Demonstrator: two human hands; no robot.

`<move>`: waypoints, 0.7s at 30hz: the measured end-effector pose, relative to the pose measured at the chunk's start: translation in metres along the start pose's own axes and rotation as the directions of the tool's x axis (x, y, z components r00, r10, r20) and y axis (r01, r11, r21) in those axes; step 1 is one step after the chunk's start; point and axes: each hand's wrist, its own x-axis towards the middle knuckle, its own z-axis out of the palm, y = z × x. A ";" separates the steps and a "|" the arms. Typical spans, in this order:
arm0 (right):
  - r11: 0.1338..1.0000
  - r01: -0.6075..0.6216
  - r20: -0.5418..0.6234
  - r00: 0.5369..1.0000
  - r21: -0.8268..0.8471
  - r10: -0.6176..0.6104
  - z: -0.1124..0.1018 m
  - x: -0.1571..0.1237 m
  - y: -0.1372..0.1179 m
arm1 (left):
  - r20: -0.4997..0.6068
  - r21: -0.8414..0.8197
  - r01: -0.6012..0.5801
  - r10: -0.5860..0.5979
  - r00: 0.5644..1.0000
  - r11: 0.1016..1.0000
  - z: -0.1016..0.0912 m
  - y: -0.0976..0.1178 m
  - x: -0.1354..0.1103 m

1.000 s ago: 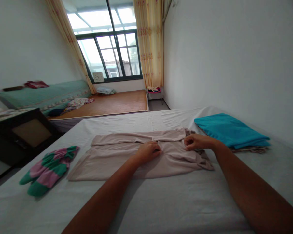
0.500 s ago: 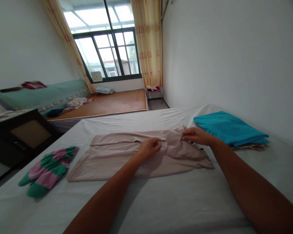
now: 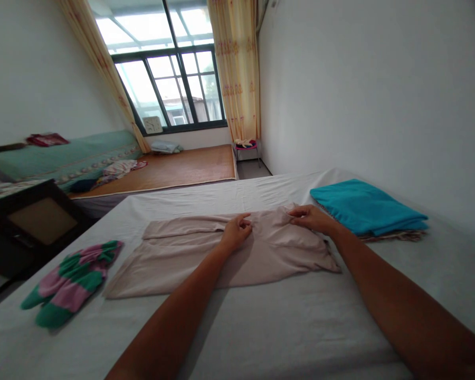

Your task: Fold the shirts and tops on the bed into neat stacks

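A pale beige garment [image 3: 182, 253] lies spread on the white bed sheet [image 3: 285, 327] in front of me. My left hand [image 3: 235, 232] pinches the garment's far edge near its middle, fingers closed on the cloth. My right hand [image 3: 309, 217] grips the same far edge further right, near the folded-over end, fingers closed on the fabric. Both forearms reach in from the bottom of the view.
A folded teal cloth [image 3: 366, 206] lies on a patterned one at the right by the wall. A green and pink striped garment [image 3: 69, 277] lies at the left. A dark cabinet [image 3: 31, 221] stands left of the bed; a second bed [image 3: 170, 169] and window lie beyond.
Both hands moved away from me with the garment's right part, carrying the loose fabric up to the far edge, so the right end now lies flatter and folded over.
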 end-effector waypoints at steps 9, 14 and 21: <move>0.990 0.017 0.452 0.889 0.141 -0.079 -0.027 -0.018 -0.018 | 0.290 -0.178 -0.134 0.183 0.939 0.975 -0.037 -0.018 -0.007; 0.990 -0.101 0.251 0.960 -0.096 0.123 -0.017 -0.010 -0.012 | 0.106 0.011 -0.176 0.174 0.979 0.984 -0.030 -0.008 -0.010; 0.982 -0.012 0.369 0.926 -0.186 0.081 -0.014 -0.011 -0.014 | 0.305 0.232 -0.407 0.331 0.893 0.883 -0.011 0.007 -0.024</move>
